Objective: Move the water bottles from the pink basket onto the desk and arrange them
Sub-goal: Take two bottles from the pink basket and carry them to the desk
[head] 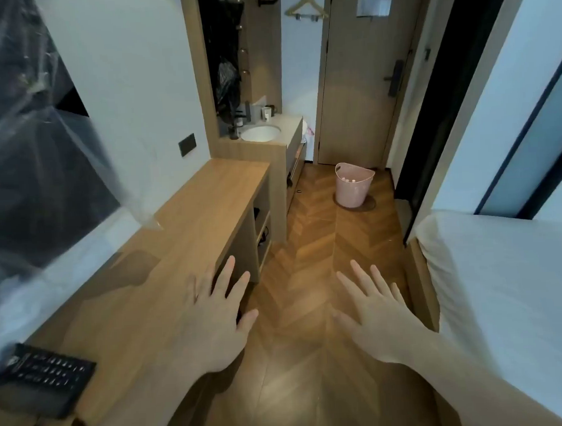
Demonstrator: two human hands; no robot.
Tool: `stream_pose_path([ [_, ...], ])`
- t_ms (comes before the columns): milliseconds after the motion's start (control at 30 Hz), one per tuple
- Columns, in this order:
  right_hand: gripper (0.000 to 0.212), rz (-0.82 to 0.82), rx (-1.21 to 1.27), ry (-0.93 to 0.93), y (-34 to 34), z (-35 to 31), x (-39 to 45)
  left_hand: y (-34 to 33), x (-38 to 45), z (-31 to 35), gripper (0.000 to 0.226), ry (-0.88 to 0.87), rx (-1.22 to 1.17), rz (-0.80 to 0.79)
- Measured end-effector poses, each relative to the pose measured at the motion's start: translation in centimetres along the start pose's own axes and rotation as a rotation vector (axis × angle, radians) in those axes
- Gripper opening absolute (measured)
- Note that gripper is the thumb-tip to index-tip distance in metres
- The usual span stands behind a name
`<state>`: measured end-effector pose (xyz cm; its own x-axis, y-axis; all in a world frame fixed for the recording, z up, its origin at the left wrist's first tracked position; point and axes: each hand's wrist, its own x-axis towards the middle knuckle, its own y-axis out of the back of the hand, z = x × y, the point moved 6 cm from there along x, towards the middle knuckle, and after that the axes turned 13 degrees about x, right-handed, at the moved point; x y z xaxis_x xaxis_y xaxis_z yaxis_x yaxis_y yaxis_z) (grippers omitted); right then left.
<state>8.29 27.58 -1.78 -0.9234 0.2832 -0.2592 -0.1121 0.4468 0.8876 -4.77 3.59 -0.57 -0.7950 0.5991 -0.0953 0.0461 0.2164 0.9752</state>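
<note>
Standing well ahead on the floor, nearer the right hand: pink basket, bottle caps upright inside; left hand beside bench; both grips spread wide, empty.

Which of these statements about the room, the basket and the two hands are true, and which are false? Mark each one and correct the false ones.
1. The pink basket stands on the floor near the door. True.
2. The left hand holds a bottle. False: it is open, fingers spread, with nothing in it.
3. White bottle caps show inside the basket. True.
4. Bottles are already lined up on the desk. False: no bottles are on it; only a dark remote control lies at its near end.
5. The right hand rests on the bed. False: it is held open above the floor, beside the bed.
</note>
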Motion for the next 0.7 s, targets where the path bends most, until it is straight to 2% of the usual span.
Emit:
stream_pose_path([
  [100, 0.086, 0.054, -0.007, 0.001, 1.7, 0.4, 5.3, -0.6, 5.8, -1.2, 0.080, -0.014, 0.032, 0.042],
  [133, 0.080, 0.070, 0.004, -0.016, 2.5, 0.8, 7.2, -0.4, 7.9, -1.6, 0.086, -0.021, 0.029, 0.068],
  [167, 0.079, 0.077, -0.005, -0.025, 3.0, 1.1, 8.9, -0.6, 10.0, -1.8, 0.089, -0.039, 0.040, 0.066],
  [300, 0.084, 0.123, 0.000, -0.090, 4.1, 3.8, 14.7, -1.4, 18.6, -0.9, 0.075, -0.131, 0.040, 0.009],
  [533, 0.078, 0.177, -0.007, -0.239, 6.0, 12.5, 22.2, -0.5, 32.0, 4.7, 0.076, -0.296, 0.061, -0.028],
  [600, 0.078, 0.194, 0.020, -0.253, 7.1, 14.8, 25.0, -0.2, 36.1, 6.6, 0.082, -0.313, 0.077, -0.017],
  [700, 0.077, 0.181, 0.058, -0.261, 8.9, 18.5, 29.8, 0.5, 42.5, 9.7, 0.103, -0.308, 0.082, 0.003],
])
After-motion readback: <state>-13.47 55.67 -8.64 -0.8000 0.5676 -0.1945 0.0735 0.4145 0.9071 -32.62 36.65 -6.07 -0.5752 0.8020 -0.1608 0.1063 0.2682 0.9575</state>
